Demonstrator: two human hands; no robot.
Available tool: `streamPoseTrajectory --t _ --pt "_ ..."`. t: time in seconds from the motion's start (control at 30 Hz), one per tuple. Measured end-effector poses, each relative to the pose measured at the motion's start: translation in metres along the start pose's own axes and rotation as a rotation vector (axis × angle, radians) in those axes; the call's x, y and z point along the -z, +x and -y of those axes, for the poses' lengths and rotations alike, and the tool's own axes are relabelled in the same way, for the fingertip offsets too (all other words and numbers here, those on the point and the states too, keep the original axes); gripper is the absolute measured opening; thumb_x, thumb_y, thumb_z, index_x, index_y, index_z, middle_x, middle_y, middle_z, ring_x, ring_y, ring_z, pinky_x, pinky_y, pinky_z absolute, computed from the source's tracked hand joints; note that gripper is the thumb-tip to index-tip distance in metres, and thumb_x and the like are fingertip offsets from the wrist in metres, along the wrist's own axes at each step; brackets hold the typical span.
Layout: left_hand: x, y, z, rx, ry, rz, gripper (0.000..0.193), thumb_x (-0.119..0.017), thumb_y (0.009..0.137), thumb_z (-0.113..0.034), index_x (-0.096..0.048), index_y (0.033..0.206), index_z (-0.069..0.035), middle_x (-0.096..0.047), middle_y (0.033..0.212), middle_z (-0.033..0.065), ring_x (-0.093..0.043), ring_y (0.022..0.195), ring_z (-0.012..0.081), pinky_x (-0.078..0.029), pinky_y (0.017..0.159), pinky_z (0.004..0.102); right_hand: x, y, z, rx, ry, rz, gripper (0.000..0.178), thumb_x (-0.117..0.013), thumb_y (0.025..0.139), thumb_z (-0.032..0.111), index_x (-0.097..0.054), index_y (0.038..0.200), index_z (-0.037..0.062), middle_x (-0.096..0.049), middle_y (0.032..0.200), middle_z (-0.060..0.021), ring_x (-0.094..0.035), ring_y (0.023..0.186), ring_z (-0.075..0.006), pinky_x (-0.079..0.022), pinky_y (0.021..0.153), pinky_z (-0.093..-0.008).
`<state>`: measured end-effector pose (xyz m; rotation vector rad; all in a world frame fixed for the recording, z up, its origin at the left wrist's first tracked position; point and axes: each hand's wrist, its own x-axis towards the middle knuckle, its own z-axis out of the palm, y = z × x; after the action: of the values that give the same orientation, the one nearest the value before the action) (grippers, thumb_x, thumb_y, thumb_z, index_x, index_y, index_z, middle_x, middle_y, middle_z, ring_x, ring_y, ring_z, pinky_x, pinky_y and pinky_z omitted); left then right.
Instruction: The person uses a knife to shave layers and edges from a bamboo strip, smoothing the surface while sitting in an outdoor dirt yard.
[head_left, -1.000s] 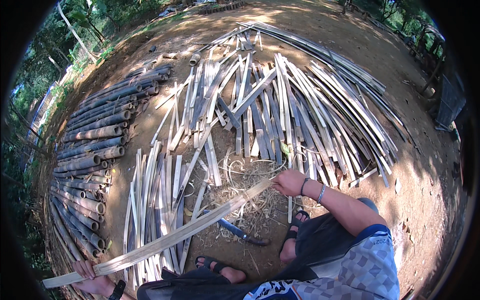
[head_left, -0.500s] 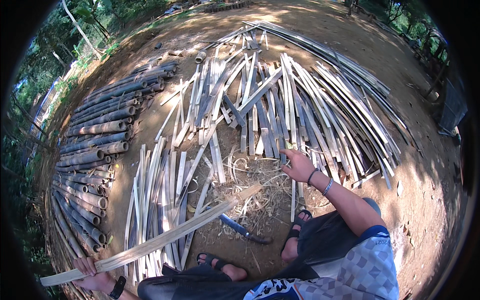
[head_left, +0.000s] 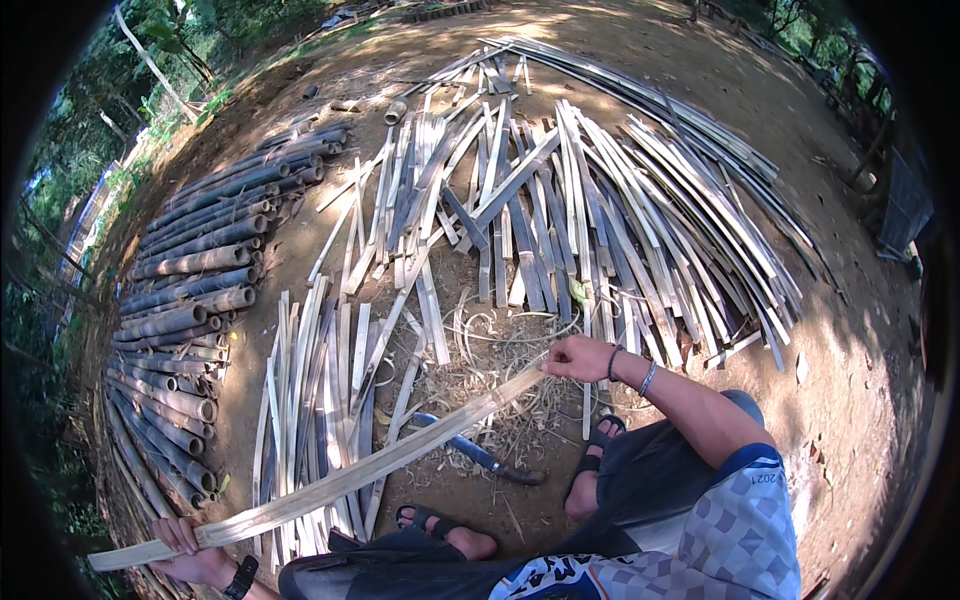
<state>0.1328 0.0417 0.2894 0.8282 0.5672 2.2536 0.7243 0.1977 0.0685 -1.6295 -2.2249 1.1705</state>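
A long pale bamboo slat (head_left: 370,467) slants across the front, its near-left end past my left hand (head_left: 188,550), whose fingers wrap round it. My right hand (head_left: 582,359) is closed at the slat's far end, thumb and fingers pinched on its tip. Beneath the slat a long knife (head_left: 487,459) lies on the ground with its dark handle toward my feet; the slat hides part of the blade. Curly bamboo shavings (head_left: 510,405) are scattered under my right hand.
Split bamboo slats (head_left: 690,240) fan out ahead and to the right. Another bunch of slats (head_left: 300,380) lies under the held one at left. Whole bamboo poles (head_left: 200,258) are stacked along the far left. My sandalled feet (head_left: 470,543) stand close to the knife.
My right hand has come down and nearer from above the shavings, closing on the slat's far end. The slat has shifted slightly right; my left hand keeps its hold.
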Motion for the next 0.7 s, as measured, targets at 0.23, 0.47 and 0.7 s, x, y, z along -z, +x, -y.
streamPoseTrajectory --t 0.23,0.47,0.7 --pt "0.003 0.002 0.001 0.007 -0.053 0.061 0.051 -0.032 0.092 -0.055 -0.027 0.067 -0.012 -0.026 0.057 0.0009 -0.025 0.040 0.0116 -0.025 0.037 0.0240 -0.014 0.002 -0.009 0.016 -0.008 -0.049 0.041 -0.060 0.085 0.044 -0.064 0.081 0.0025 -0.064 0.073 -0.0154 -0.064 0.072 -0.0309 -0.050 0.068 -0.0399" --pt "-0.001 0.000 0.003 0.032 -0.057 0.058 0.044 -0.037 0.092 -0.047 -0.028 0.067 -0.011 -0.026 0.057 0.0005 -0.025 0.040 0.0109 -0.026 0.036 0.0236 -0.016 0.003 -0.008 0.025 0.077 0.013 0.027 -0.068 0.081 0.030 -0.065 0.084 0.0029 -0.064 0.072 -0.0126 -0.063 0.068 -0.0249 -0.049 0.065 -0.0358" --pt "-0.002 -0.001 0.006 0.020 -0.057 0.066 0.046 -0.038 0.093 -0.048 -0.028 0.068 -0.011 -0.027 0.058 0.0004 -0.025 0.041 0.0105 -0.026 0.037 0.0229 -0.019 0.003 -0.007 -0.004 0.146 -0.202 0.025 -0.069 0.074 0.025 -0.064 0.072 0.0009 -0.065 0.070 -0.0159 -0.065 0.069 -0.0286 -0.050 0.067 -0.0373"
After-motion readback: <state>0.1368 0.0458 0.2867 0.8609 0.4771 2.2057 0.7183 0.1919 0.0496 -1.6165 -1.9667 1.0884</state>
